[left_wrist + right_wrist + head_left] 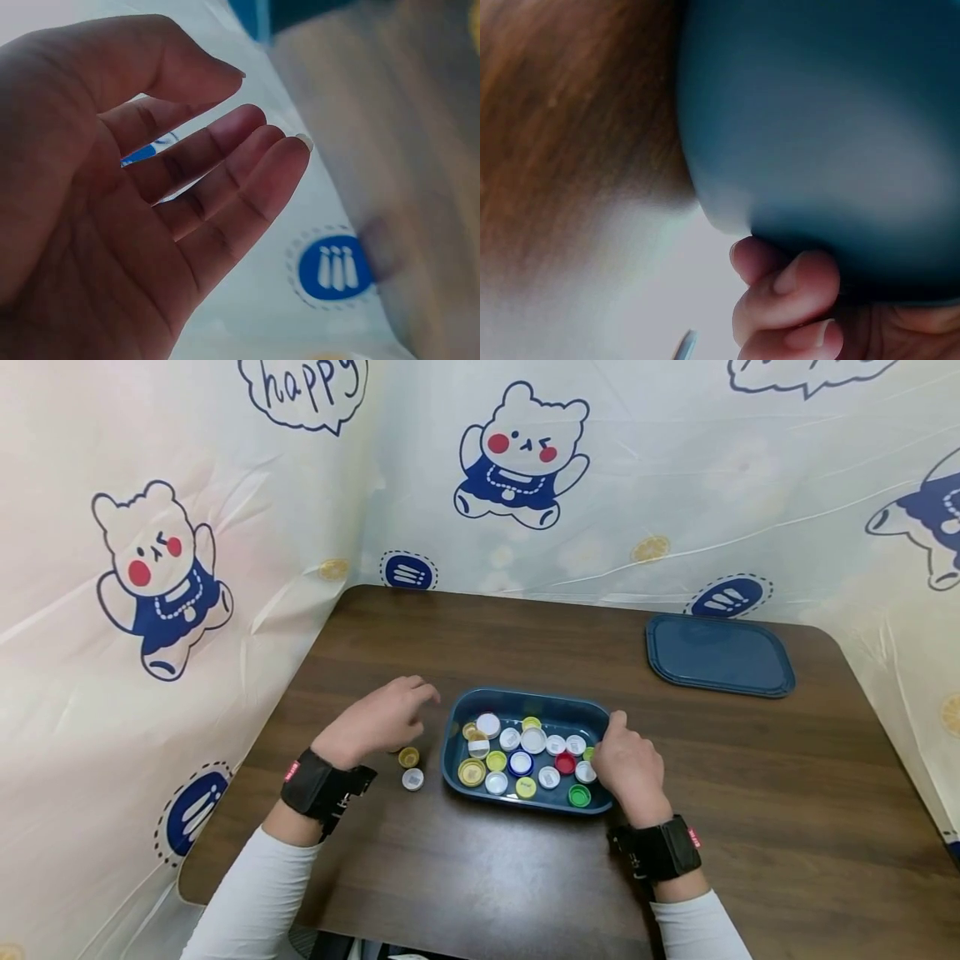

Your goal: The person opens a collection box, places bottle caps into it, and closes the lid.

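Observation:
A dark blue tray (525,697) holds several bottle caps in white, yellow, red, green and gold, such as a red cap (565,763) and a green cap (579,795). At the tray's right end, my right hand (630,768) grips the rim; its curled fingers (802,285) show against the tray's outer wall in the right wrist view. My left hand (386,718) hovers left of the tray, holding nothing, fingers loosely bent. Below it on the table lie a gold cap (408,757) and a white cap (412,779); another cap is mostly hidden behind the hand.
A flat blue lid (720,656) rests at the back right of the brown wooden table (525,868). Behind and to the left hangs a pale curtain (412,468) printed with bears, meeting the table's edges.

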Motion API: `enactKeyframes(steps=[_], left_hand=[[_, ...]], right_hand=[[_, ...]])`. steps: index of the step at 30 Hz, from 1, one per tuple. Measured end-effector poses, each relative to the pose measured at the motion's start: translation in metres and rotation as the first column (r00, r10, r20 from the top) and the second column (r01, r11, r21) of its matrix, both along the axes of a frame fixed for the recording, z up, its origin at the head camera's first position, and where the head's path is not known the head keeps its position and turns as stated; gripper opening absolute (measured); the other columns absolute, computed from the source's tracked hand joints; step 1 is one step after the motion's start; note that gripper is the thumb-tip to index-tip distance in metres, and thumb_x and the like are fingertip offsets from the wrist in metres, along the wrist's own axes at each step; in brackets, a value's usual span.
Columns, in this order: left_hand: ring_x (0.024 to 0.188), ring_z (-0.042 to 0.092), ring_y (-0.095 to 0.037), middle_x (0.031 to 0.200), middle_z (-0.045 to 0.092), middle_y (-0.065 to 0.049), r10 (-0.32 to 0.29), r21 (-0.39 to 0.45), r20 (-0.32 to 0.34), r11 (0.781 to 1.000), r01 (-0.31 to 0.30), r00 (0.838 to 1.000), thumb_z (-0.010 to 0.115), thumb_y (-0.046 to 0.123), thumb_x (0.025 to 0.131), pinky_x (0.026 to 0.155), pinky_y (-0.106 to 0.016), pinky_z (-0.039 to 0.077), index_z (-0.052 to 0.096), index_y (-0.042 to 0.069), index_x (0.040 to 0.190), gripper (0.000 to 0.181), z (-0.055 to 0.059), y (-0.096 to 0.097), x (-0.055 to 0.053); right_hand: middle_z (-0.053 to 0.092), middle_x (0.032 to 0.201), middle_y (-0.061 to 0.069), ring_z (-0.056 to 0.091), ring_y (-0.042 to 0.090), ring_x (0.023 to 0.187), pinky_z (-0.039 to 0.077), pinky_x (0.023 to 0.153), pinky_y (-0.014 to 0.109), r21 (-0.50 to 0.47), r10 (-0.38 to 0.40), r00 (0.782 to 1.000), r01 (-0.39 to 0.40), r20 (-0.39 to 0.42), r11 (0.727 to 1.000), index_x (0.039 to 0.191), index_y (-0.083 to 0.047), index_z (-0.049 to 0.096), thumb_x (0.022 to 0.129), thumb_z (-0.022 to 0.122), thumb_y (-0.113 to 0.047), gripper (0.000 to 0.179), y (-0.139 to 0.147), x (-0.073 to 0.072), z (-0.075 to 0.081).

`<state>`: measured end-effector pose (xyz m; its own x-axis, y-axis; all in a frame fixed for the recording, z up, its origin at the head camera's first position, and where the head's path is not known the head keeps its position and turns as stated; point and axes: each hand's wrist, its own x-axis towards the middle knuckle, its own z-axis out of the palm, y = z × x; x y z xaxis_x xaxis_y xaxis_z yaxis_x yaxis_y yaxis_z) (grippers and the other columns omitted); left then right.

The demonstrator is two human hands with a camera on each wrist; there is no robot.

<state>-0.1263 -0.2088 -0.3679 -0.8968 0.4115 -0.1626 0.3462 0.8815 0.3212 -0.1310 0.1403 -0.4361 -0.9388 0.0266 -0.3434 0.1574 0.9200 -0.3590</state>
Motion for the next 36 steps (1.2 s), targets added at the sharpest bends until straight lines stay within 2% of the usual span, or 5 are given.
enactKeyframes(steps=[9, 16, 22, 27, 36], left_hand=[[0.119, 0.05, -0.03, 0.133, 0.057, -0.015, 0.104, -0.051, 0.07, 0.994, -0.1, 0.992, 0.073, 0.006, 0.085, 0.099, -0.049, 0.049, 0.059, 0.004, 0.136, 0.053, -0.034, -0.037, 0.012], [0.119, 0.051, -0.034, 0.128, 0.058, -0.017, 0.076, -0.083, 0.061, 0.994, -0.071, 0.995, 0.076, 0.007, 0.083, 0.099, -0.051, 0.047, 0.061, 0.0, 0.133, 0.052, -0.054, -0.046, 0.013], [0.103, 0.058, -0.025, 0.113, 0.064, -0.008, 0.052, -0.025, 0.067, 0.998, -0.05, 0.996, 0.074, 0.001, 0.083, 0.092, -0.046, 0.052, 0.071, 0.007, 0.117, 0.034, -0.061, -0.051, 0.012], [0.094, 0.058, -0.021, 0.107, 0.065, -0.006, 0.041, -0.001, 0.05, 0.999, -0.041, 0.998, 0.075, 0.001, 0.084, 0.086, -0.042, 0.053, 0.073, 0.009, 0.11, 0.028, -0.055, -0.054, 0.007], [0.098, 0.058, -0.02, 0.11, 0.064, -0.001, -0.002, 0.062, 0.011, 0.998, 0.002, 1.0, 0.072, 0.005, 0.088, 0.085, -0.037, 0.054, 0.073, 0.012, 0.114, 0.027, -0.007, -0.022, 0.003]], right_hand=[[0.063, 0.094, 0.023, 0.058, 0.034, 0.072, 0.043, 0.058, 0.041, 0.002, 0.001, 1.0, -0.001, 0.007, 1.0, 0.135, 0.001, 0.036, 0.1, 0.052, -0.021, 0.044, 0.0, 0.0, 0.0], [0.063, 0.091, 0.022, 0.058, 0.034, 0.071, 0.043, 0.057, 0.04, -0.006, 0.006, 1.0, -0.006, 0.003, 1.0, 0.134, 0.001, 0.037, 0.1, 0.052, -0.02, 0.043, 0.0, 0.001, -0.001], [0.063, 0.092, 0.023, 0.058, 0.034, 0.071, 0.043, 0.057, 0.041, -0.003, 0.012, 1.0, -0.012, -0.011, 1.0, 0.133, 0.001, 0.037, 0.1, 0.053, -0.021, 0.043, 0.0, 0.002, -0.001], [0.063, 0.095, 0.024, 0.059, 0.034, 0.073, 0.044, 0.058, 0.041, 0.002, 0.01, 1.0, -0.01, -0.01, 1.0, 0.133, 0.001, 0.037, 0.1, 0.054, -0.022, 0.043, 0.0, 0.001, 0.0], [0.063, 0.095, 0.024, 0.058, 0.034, 0.073, 0.044, 0.058, 0.04, 0.001, 0.001, 1.0, -0.001, 0.006, 1.0, 0.136, 0.001, 0.036, 0.1, 0.052, -0.021, 0.046, -0.001, 0.001, 0.0]])
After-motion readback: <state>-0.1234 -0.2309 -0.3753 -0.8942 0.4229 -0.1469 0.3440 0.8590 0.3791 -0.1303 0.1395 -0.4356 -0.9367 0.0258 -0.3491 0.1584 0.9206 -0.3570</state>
